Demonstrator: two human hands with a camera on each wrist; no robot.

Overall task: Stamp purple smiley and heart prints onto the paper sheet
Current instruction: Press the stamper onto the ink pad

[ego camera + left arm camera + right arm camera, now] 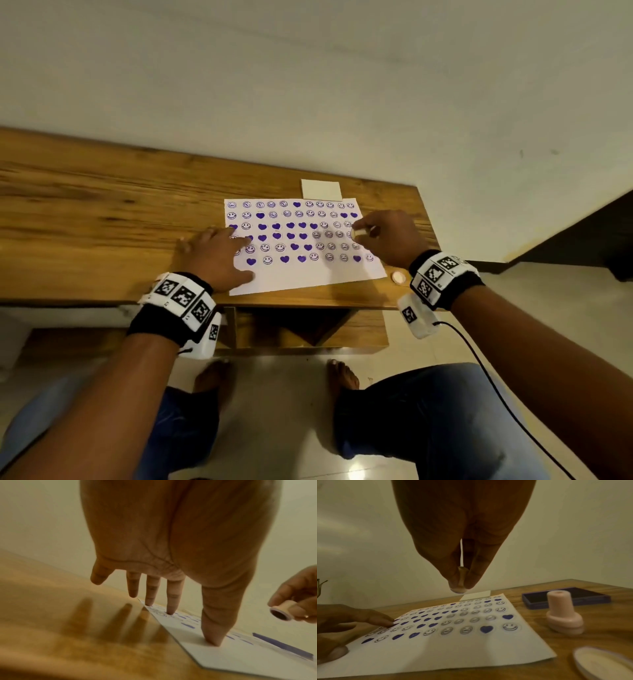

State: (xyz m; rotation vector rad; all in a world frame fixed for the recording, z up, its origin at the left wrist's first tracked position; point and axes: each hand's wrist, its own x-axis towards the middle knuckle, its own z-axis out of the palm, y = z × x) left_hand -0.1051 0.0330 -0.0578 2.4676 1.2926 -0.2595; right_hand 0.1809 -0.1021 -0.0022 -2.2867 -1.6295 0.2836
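We had the paper sheet (308, 274) flat near the bench's (102, 212) front edge, its rows of purple smileys and hearts filling all but a blank strip along the sheet's near side. Our left hand (219, 257) lay spread, fingers straight, pressing the sheet's left edge. Our right hand (387, 236) pinched a small stamp (461, 582) between fingertips, lifted clear above the sheet's right side. Right of the sheet stood a second pink stamp (563, 616), a purple ink pad (573, 597) behind it, and a round lid (604, 665) at the sheet's near right corner. A white card (321, 189) touched the sheet's far edge.
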